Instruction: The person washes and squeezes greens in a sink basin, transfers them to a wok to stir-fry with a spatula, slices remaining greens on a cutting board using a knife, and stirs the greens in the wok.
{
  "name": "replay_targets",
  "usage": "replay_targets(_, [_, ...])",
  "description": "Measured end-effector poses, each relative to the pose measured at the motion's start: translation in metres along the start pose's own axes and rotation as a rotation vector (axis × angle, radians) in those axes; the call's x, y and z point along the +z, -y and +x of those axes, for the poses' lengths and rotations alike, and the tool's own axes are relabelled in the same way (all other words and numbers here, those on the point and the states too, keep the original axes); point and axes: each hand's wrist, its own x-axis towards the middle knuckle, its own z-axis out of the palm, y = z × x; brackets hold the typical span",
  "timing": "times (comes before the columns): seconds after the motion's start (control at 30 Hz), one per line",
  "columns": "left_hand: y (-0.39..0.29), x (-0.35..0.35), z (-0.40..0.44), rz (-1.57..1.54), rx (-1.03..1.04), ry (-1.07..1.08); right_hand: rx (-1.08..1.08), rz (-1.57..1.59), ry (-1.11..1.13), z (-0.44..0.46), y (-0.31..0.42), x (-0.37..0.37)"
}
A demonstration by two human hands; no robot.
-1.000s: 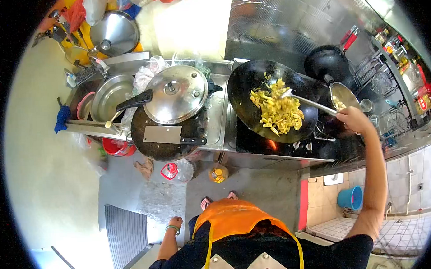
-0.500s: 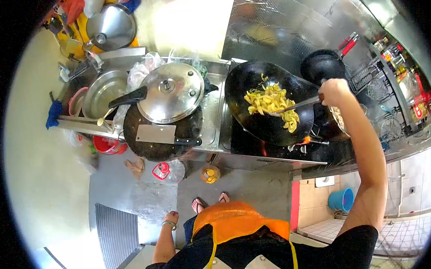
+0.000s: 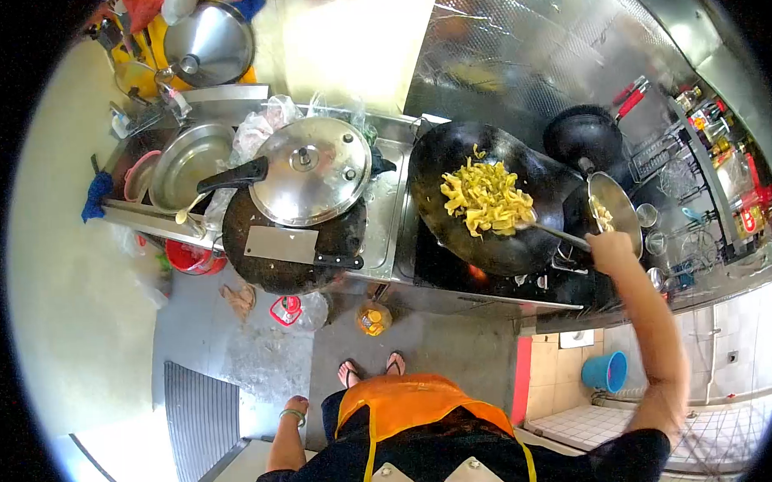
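My right hand [image 3: 614,252] is closed around the long metal handle of a wok spatula [image 3: 564,236]. The spatula's head is partly hidden at the lower right edge of the chopped yellow-green vegetables [image 3: 485,195], which lie heaped in a large black wok [image 3: 438,158] on the stove. Just beyond my right hand stands a metal bowl [image 3: 624,205] with pale pieces [image 3: 602,215] in it. My left hand [image 3: 296,404] hangs low at my side, away from the counter. It touches nothing I can see, and its fingers are too small and turned away to read.
Left of the wok, a cleaver [image 3: 281,244] and a pressure cooker lid [image 3: 311,171] lie on a round chopping board [image 3: 260,275]. A smaller black pan [image 3: 582,136] sits behind. Bottles [image 3: 714,132] line the right rack. An oil jug [image 3: 374,319] stands on the floor.
My right hand has drawn the spatula down and to the right, toward the wok's near edge. The vegetables are gathered into a tighter heap. My left hand still hangs.
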Motion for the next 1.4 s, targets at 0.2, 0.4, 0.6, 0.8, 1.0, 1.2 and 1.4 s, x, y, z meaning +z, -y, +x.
replay_targets(0.2, [-0.060, -0.040, -0.016, -0.142, -0.125, -0.062, 0.170, 0.255, -0.118, 0.059, 0.009, 0.030])
replay_targets(0.4, [-0.090, -0.058, -0.020, 0.007, -0.113, -0.017, 0.082, 0.076, -0.373, 0.016, -0.016, -0.055])
replay_targets(0.6, [-0.075, -0.039, -0.013, -0.110, -0.064, -0.078, 0.034, 0.390, 0.256, -0.007, -0.086, -0.051])
replay_targets(0.8, [-0.060, -0.029, -0.013, -0.043, -0.115, 0.039, 0.003, 1.018, 0.607, 0.008, 0.015, 0.000])
replay_targets(1.0, [-0.064, -0.044, -0.048, -0.075, -0.170, 0.041, 0.204, 1.927, 0.448, 0.024, 0.123, 0.063])
replay_targets(1.2, [-0.034, -0.046, -0.037, -0.142, -0.220, 0.002, 0.264, 1.685, 0.212, -0.021, 0.083, 0.084])
replay_targets(1.4, [-0.077, -0.055, -0.025, 0.006, -0.107, 0.060, 0.327, 0.784, -0.301, -0.052, 0.048, 0.037])
